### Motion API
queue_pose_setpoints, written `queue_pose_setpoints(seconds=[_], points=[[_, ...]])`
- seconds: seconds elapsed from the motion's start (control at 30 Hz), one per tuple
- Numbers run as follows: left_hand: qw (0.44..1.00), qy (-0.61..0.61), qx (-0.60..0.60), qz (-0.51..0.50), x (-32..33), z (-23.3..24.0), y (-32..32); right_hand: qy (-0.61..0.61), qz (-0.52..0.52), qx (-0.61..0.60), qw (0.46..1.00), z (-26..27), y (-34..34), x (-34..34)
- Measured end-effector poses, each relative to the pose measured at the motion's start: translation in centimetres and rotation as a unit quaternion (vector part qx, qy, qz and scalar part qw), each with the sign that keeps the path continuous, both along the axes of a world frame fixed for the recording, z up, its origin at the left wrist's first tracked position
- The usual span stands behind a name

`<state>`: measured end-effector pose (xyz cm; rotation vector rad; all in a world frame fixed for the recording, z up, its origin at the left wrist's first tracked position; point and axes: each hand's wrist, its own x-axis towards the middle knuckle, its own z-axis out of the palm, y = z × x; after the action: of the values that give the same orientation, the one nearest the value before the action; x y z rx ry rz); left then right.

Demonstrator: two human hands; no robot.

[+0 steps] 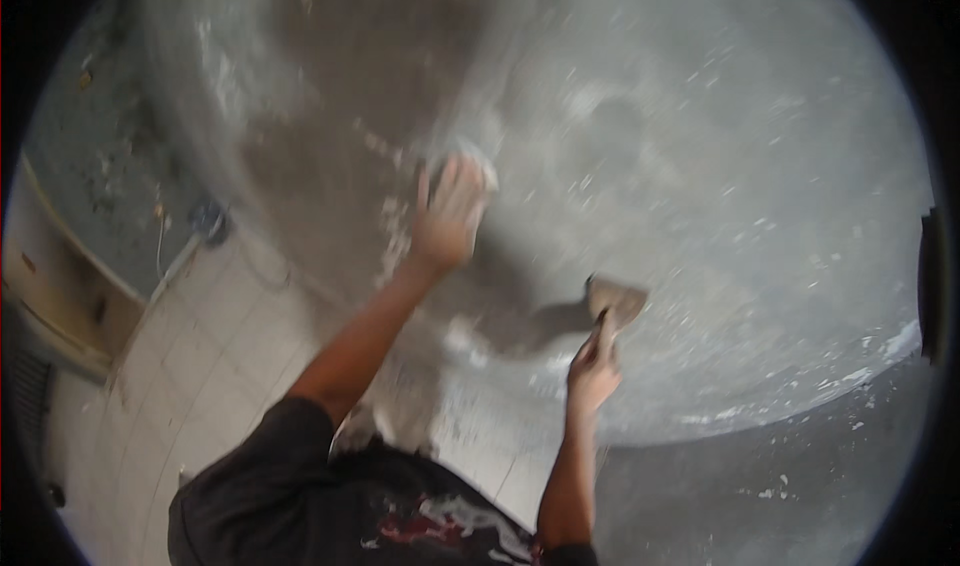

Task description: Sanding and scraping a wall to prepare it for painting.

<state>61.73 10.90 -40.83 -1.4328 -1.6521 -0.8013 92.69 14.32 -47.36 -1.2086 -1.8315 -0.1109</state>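
A large rounded grey form point(660, 198) with white scuffs and a darker brownish patch fills most of the head view. My left hand point(450, 217) lies palm down against it, near the edge of the dark patch. Under its fingers is a pale pad point(490, 174), blurred and mostly covered by the hand, so its material cannot be made out. Lower and to the right, my right hand point(595, 375) grips the handle of a putty knife point(616, 300). The wide blade points away from me, close to the grey surface, and casts a shadow to its left; contact is unclear.
Light floor tiles point(217, 348) show at the left below the form. A worn, pale panel-like piece point(71, 296) stands at the far left, near a small dark blue object point(210, 222). A dark grey surface point(720, 498) with white flecks spreads at lower right.
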Motion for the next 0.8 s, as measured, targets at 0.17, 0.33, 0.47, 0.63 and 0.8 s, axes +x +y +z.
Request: queue_pose_setpoints(seconds=[0.17, 0.33, 0.47, 0.63, 0.8], points=[[0.972, -0.176, 0.121, 0.096, -11.4, 5.7, -1.2, -0.052, 0.013, 0.038, 0.998, 0.6, -0.3, 0.6], [0.975, -0.198, 0.069, 0.069, -15.2, 8.0, -3.4, -0.107, 0.013, 0.040, 0.993, 0.4, 1.4, 3.4], [0.962, -0.265, 0.023, 0.066, -16.6, 5.5, -4.9, -0.126, 0.105, 0.007, 0.986, 2.2, -0.1, -1.5], [0.989, -0.135, 0.055, 0.011, -21.7, 2.4, -5.5, -0.165, 0.115, 0.071, 0.977, 5.9, -0.2, -11.7], [0.991, -0.126, 0.040, 0.009, -26.0, -0.8, -5.9, -0.181, 0.150, 0.091, 0.968, 8.3, -3.0, -25.1]])
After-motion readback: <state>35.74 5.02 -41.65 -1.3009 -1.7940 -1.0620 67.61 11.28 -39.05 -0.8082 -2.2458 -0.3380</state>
